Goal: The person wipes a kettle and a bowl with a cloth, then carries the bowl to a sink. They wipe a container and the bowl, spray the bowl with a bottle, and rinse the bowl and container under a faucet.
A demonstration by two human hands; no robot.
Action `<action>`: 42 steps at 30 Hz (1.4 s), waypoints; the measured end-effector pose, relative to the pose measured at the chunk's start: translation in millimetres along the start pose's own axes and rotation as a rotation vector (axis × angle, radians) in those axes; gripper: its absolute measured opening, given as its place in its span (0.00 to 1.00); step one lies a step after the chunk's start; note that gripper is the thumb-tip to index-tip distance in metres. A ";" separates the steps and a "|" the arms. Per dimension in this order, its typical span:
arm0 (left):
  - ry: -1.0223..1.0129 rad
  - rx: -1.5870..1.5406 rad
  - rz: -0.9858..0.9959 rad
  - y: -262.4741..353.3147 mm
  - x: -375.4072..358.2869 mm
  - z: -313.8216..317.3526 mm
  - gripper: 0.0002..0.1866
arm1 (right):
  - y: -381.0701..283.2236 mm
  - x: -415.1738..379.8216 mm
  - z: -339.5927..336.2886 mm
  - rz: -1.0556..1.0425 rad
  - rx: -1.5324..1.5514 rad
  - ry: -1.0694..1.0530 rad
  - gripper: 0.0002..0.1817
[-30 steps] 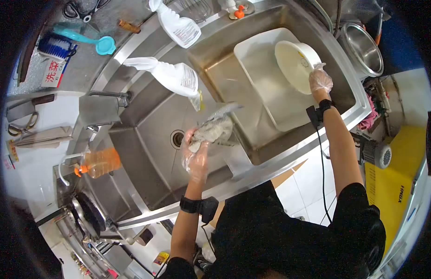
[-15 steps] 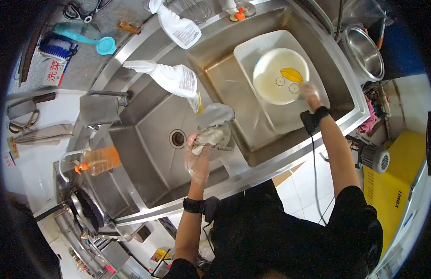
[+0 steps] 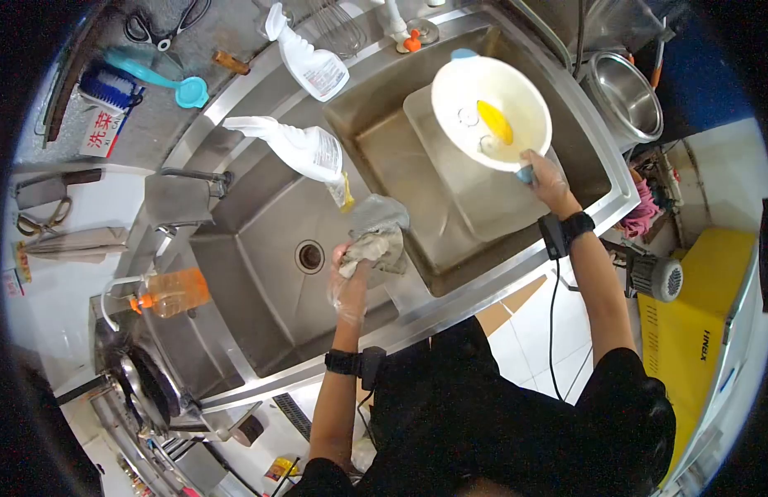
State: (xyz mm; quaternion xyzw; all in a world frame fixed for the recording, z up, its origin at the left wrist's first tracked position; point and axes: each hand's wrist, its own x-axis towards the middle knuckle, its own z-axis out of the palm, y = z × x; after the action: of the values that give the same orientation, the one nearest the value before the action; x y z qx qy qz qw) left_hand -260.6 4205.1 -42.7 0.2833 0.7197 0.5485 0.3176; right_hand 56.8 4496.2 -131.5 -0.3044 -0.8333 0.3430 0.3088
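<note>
My right hand (image 3: 550,182) grips the near rim of a white round bowl (image 3: 454,108), which has a yellow beak shape and two drawn eyes inside. The bowl is tilted above a pale rectangular tub (image 3: 483,203) in the right sink basin. My left hand (image 3: 349,286), in a clear glove, is closed around a crumpled greyish cloth (image 3: 374,248) over the divider between the basins. Just beyond the cloth, a white spray bottle (image 3: 305,151) lies slanted across the sink.
Another spray bottle (image 3: 313,70) is at the back edge. An orange soap bottle (image 3: 175,292) and a faucet (image 3: 198,174) are at the left. Metal bowls (image 3: 628,95) stand at the right. Scissors, a blue brush and a turquoise scoop (image 3: 191,92) lie at the upper left.
My right hand has lifted the bowl out of the tub, up and to the left, and tilted it. My left hand still holds the cloth in nearly the same place.
</note>
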 end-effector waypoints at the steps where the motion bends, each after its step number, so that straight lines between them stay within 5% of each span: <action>1: -0.002 -0.001 0.006 -1.4 -0.3 -0.6 0.18 | -3.4 6.1 -3.7 0.075 0.034 0.023 0.27; 2: -0.004 0.014 0.009 -2.8 -0.3 -1.2 0.18 | -7.6 10.8 -6.5 0.150 0.068 0.042 0.27; 3: -0.004 0.028 0.010 -5.1 -0.8 -2.1 0.18 | -12.0 15.4 -12.0 0.654 0.343 0.069 0.20; 7: 0.014 -0.087 0.022 -26.7 -0.9 -2.8 0.18 | -13.1 0.0 -12.6 1.055 0.768 0.269 0.13; 12: 0.042 0.076 -0.014 -5.7 -6.1 -0.9 0.17 | 19.9 -14.5 7.0 1.029 0.760 0.244 0.15; 14: 0.054 0.146 0.040 -5.1 -5.1 -1.2 0.16 | 96.7 -27.0 21.8 0.616 0.228 0.076 0.17; 18: 0.080 0.156 -0.007 -0.7 -7.9 -0.6 0.15 | -12.3 11.2 -11.2 0.749 -0.192 -0.030 0.20; 20: 0.093 0.167 0.010 -1.1 -9.7 0.4 0.15 | -48.3 25.5 -17.7 0.853 -0.513 0.264 0.26; 23: 0.112 0.172 0.012 3.8 -15.3 0.8 0.14 | -49.1 31.9 -35.7 0.671 -0.664 0.176 0.25; 28: 0.086 0.050 0.025 -6.9 -19.4 -3.5 0.13 | -71.1 54.4 -59.6 0.760 -0.784 0.271 0.29; 35: 0.080 0.041 0.001 -11.7 -28.8 -12.6 0.12 | -94.6 51.2 -91.1 0.417 -0.965 0.384 0.34; 37: 0.083 0.052 0.022 -15.4 -31.4 -15.9 0.12 | -99.6 52.8 -100.4 -0.013 -1.042 0.528 0.38; 42: 0.066 -0.033 0.030 -27.3 -31.2 -24.1 0.16 | -159.8 53.3 -113.1 0.118 -1.121 0.433 0.40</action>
State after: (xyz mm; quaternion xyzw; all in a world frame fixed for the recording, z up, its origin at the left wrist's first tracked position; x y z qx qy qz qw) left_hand -260.8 4160.4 -59.9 0.2703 0.7164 0.5741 0.2901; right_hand 58.1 4485.2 71.0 -0.5292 -0.7872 -0.2016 0.2444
